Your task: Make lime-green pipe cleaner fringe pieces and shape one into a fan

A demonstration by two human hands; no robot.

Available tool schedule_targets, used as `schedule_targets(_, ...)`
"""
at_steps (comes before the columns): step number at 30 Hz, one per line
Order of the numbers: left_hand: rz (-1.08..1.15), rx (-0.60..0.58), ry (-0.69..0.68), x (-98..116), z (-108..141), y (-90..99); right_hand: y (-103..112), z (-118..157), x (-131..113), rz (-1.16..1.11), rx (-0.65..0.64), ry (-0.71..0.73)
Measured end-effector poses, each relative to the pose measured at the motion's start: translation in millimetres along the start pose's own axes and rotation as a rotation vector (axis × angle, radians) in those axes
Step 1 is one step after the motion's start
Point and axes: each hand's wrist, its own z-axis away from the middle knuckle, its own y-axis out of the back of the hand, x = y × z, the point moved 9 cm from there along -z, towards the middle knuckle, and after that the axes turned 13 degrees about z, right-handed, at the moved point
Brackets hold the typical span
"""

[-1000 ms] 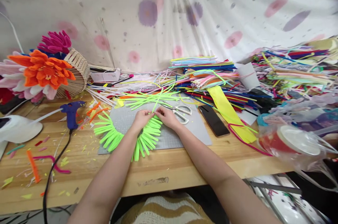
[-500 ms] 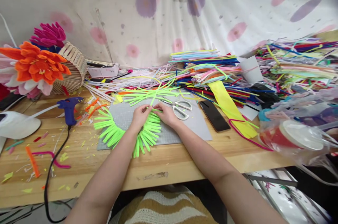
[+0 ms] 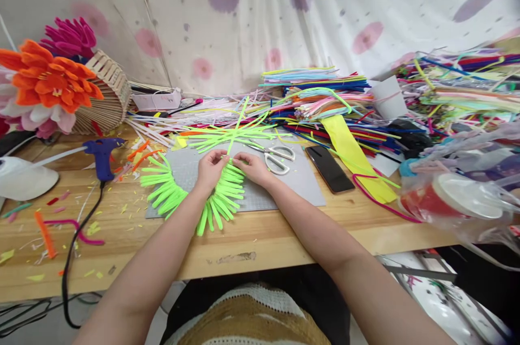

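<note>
A fringe of bright green pipe cleaner loops (image 3: 221,200) curves in a horseshoe over the grey cutting mat (image 3: 266,196), partly behind my left forearm. My left hand (image 3: 211,169) pinches its upper right end, where a single green pipe cleaner (image 3: 242,112) sticks up from the fingers. My right hand (image 3: 252,167) is closed on the same end, fingertips almost meeting the left ones. Loose green pipe cleaners (image 3: 203,141) lie just beyond my hands. White-handled scissors (image 3: 278,158) rest on the mat, right of my right hand.
A phone (image 3: 330,169) and a yellow strip (image 3: 357,161) lie to the right, near a bagged cup (image 3: 455,199). At left are a blue glue gun (image 3: 101,155), scraps, and a basket (image 3: 108,90) of fuzzy flowers. Pipe cleaner bundles (image 3: 320,98) line the back.
The view has tilted down slightly, so everything sits a little higher or shifted. My hands stay together at the green fringe's end, with the fingers slightly repositioned.
</note>
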Motion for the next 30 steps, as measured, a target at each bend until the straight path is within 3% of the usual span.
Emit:
schedule_targets(4, 0.143, 0.021, 0.028, -5.3, 5.8, -0.8, 4.5, 2.5, -6.3, 0.024, 0.049, 0.003)
schedule_targets(19, 0.235, 0.093, 0.226, -18.7, 6.6, 2.2, 5.1, 6.8, -16.3, 0.109, 0.049, 0.068)
schedule_targets(30, 0.144, 0.032, 0.027, -7.0, 7.5, -1.5, 13.7, 5.2, -17.3, 0.189, 0.16, 0.058)
